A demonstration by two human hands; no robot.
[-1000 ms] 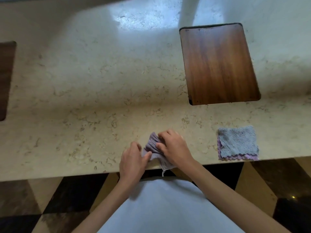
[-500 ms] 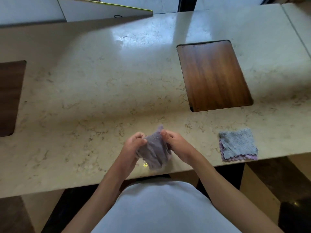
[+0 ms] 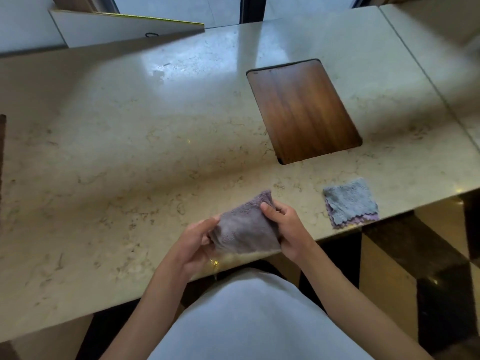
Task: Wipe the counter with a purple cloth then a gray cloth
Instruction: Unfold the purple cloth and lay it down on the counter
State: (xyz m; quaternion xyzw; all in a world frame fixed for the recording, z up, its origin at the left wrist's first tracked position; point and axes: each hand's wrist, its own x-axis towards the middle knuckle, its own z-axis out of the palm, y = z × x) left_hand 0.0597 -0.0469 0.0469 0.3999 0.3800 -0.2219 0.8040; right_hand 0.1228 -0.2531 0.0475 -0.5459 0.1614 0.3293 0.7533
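A dull purple cloth (image 3: 244, 224) is stretched between my two hands just above the near edge of the beige marble counter (image 3: 130, 157). My left hand (image 3: 193, 242) pinches its left side and my right hand (image 3: 287, 227) grips its right side. A gray cloth (image 3: 349, 201) with a pink-purple scalloped underside lies flat on the counter to the right, close to the front edge, apart from both hands.
A dark wooden board (image 3: 302, 110) is set into the counter behind the gray cloth. A second dark inset (image 3: 2, 141) shows at the far left edge. A white panel (image 3: 122, 27) leans at the back left. A seam (image 3: 426, 71) crosses the counter at right.
The bunched purple cloth has been lifted off the counter edge and spread out between both hands. The camera has tilted up, showing more of the counter's back.
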